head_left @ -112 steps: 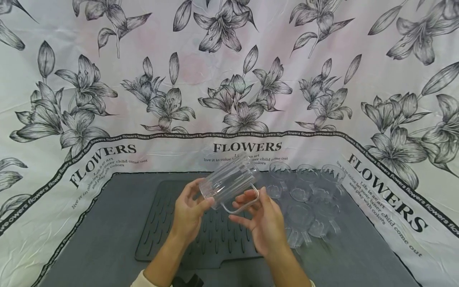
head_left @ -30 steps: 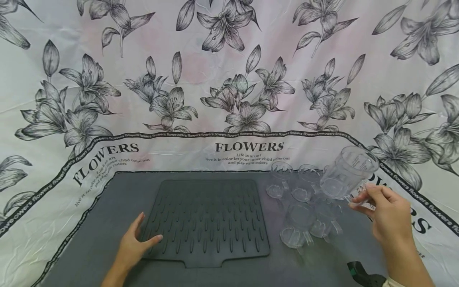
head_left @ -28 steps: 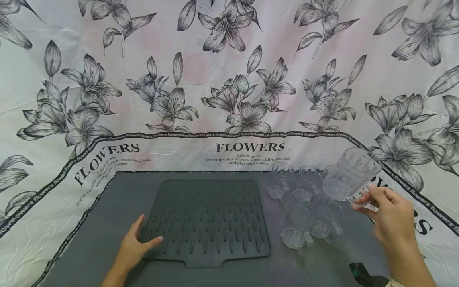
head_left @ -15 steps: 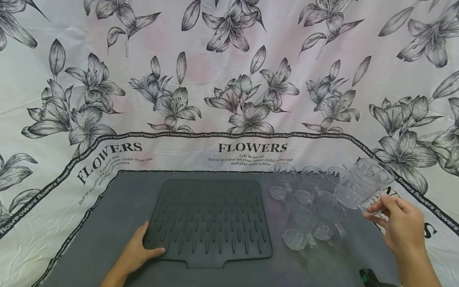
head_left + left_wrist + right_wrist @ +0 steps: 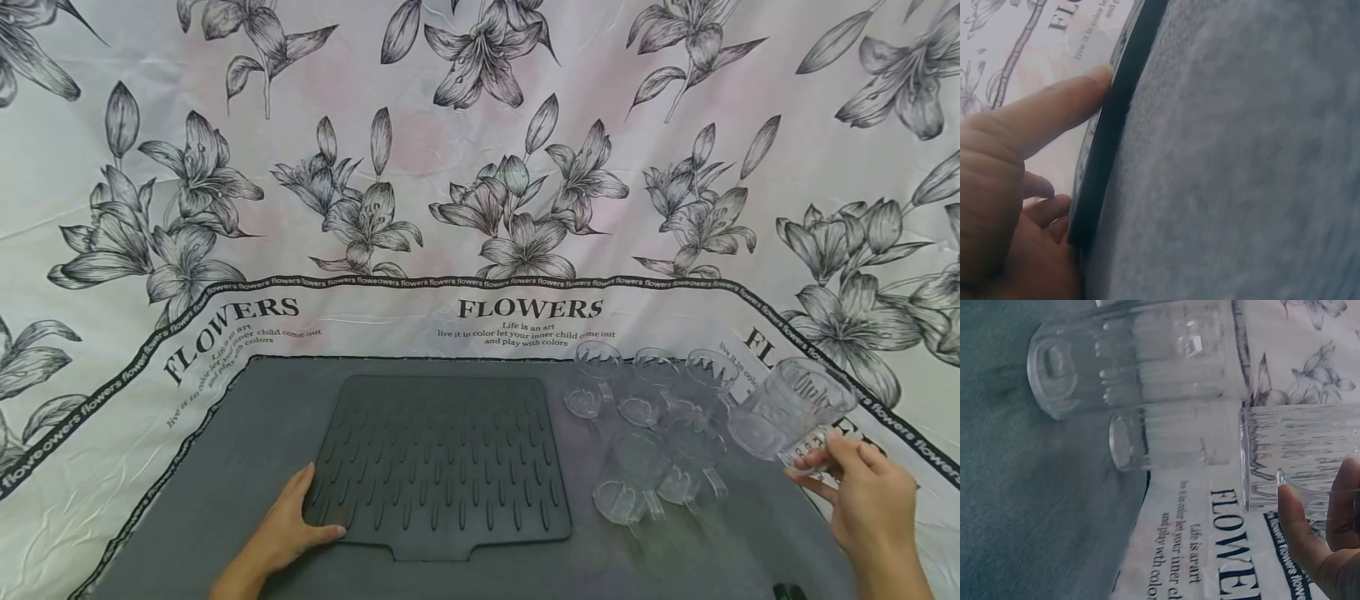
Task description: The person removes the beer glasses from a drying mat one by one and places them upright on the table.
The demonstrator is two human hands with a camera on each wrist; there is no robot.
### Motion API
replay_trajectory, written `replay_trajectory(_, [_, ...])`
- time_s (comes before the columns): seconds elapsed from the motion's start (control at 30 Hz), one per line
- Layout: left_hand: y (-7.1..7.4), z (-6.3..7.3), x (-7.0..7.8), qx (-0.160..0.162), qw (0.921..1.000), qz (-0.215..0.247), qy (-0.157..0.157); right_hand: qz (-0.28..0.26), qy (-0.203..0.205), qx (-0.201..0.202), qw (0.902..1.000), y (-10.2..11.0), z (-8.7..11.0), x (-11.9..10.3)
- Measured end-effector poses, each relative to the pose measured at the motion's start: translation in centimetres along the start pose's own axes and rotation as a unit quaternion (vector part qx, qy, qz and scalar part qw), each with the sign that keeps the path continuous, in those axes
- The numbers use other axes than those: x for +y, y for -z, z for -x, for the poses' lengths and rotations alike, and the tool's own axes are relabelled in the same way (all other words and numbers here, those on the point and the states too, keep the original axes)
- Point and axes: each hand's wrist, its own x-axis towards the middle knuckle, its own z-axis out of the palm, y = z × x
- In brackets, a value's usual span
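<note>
My right hand (image 5: pixel 873 492) pinches the handle of a clear ribbed mug (image 5: pixel 791 404), held up and tilted at the right side of the table. In the right wrist view, my right fingers curl round the handle of this same mug (image 5: pixel 1297 434). My left hand (image 5: pixel 281 525) touches the near left corner of a dark drying mat (image 5: pixel 442 458), fingers along its side and thumb at its front edge. From the left wrist camera, the extended thumb meets the thin dark rim of the mat (image 5: pixel 1113 119); the other fingers are partly hidden behind it.
Several clear mugs stand close together right of the mat, among them a front mug (image 5: pixel 630 479) and a back mug (image 5: pixel 592 379). Grey cloth covers the table (image 5: pixel 202 475). A flower-printed curtain (image 5: pixel 405 208) hangs round its back and sides.
The mug, first held in both hands over the mat, has gone right in my right hand, lately moving farther right and lower. My left hand has come to the mat's corner.
</note>
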Motion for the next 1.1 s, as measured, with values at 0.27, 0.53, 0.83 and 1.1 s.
replay_trajectory(0.27, [0.4,0.2,-0.1,-0.006,0.9998,0.007,-0.018,-0.037,-0.005,-0.058,0.9976,1.8,-0.2,2.4])
replay_trajectory(0.53, [0.4,0.1,-0.1,-0.015,0.9997,0.004,-0.017,-0.011,-0.004,-0.066,0.9977,5.2,-1.8,7.2])
replay_trajectory(0.83, [0.3,0.1,-0.2,-0.016,0.9997,0.002,-0.016,-0.015,-0.027,-0.100,0.9946,5.0,-0.7,8.2])
replay_trajectory(1.1, [0.2,0.0,-0.3,-0.014,0.9997,0.010,-0.014,0.042,-0.080,-0.048,0.9947,4.9,-0.1,8.2])
